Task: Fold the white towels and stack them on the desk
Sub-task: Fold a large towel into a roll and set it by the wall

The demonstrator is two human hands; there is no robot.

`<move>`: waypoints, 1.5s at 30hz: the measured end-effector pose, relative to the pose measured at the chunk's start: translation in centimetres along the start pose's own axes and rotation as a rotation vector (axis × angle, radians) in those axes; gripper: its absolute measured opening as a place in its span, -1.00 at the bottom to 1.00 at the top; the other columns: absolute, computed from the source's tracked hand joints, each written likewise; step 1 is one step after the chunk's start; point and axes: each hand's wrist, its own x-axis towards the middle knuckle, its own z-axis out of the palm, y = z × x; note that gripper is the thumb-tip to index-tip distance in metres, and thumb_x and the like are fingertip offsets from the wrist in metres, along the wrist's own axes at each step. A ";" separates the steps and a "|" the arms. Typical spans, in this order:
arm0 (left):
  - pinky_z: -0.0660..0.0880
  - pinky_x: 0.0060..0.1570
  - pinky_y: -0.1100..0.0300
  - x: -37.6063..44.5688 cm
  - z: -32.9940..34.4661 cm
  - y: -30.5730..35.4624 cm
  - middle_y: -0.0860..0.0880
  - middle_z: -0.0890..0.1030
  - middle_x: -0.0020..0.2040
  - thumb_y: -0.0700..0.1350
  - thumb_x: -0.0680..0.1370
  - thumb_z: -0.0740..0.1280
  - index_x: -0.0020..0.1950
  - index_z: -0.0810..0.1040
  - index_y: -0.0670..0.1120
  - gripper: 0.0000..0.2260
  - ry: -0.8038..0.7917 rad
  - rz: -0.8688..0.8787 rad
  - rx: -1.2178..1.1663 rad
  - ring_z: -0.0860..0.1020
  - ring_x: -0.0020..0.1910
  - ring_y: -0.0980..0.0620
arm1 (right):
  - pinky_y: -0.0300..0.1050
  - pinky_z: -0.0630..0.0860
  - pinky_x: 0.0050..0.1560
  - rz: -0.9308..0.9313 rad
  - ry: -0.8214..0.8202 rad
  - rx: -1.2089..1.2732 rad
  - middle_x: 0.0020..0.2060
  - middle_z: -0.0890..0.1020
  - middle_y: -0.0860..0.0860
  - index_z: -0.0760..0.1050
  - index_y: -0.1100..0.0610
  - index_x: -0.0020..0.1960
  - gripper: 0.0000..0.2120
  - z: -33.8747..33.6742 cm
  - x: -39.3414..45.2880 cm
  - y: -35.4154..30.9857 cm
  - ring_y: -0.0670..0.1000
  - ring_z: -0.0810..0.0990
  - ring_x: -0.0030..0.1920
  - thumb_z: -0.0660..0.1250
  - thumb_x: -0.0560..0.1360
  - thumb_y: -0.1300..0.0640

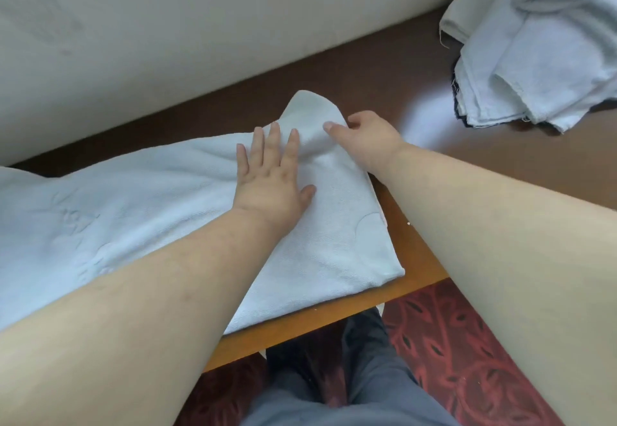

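Left hand [272, 175] was laid flat, fingers spread, on the towel [150, 211]; its raised corner was pinched by right hand [364, 140]. More towels [541, 44] were heaped far right on the table [417, 252].

Brown desk [394, 68], lighter wooden edge at near side, stands against pale wall. White towel [160, 211] lies spread flat on left and middle part, near corner reaching desk edge, far corner raised. Pile of crumpled white towels [547, 51] lies on far right part, well apart from spread towel.
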 end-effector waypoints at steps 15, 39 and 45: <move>-0.33 0.45 -0.12 1.0 -1.2 1.4 -0.07 -0.32 0.57 0.37 0.49 0.09 0.56 -0.36 0.00 -0.11 0.132 -0.020 -0.132 -0.36 0.53 -0.13 | -0.01 0.61 -0.14 -0.201 -0.102 0.595 -0.11 0.67 0.07 0.51 0.02 -0.02 -0.87 -0.9 3.8 -2.7 0.06 0.67 -0.14 0.37 0.47 0.19; -0.24 0.51 -0.09 3.2 0.1 -0.4 -0.07 -0.18 0.61 0.30 0.59 0.05 0.59 -0.19 0.13 -0.33 -0.181 0.036 -0.355 -0.22 0.57 -0.10 | 0.05 0.40 0.16 -0.166 0.420 -0.230 0.32 0.44 0.09 0.35 0.05 0.39 -0.56 1.0 7.9 -2.2 0.19 0.46 0.27 0.31 0.54 0.01; -0.15 0.52 -0.03 -4.7 -0.3 -10.6 -0.05 0.06 0.61 0.18 0.63 0.08 0.60 0.01 0.05 -0.42 0.017 -0.254 -0.352 -0.02 0.58 -0.07 | 0.07 0.09 0.44 -0.640 0.270 -0.493 0.47 0.34 0.05 0.42 0.03 0.39 -0.60 9.5 1.0 -7.4 0.13 0.22 0.48 0.27 0.57 0.02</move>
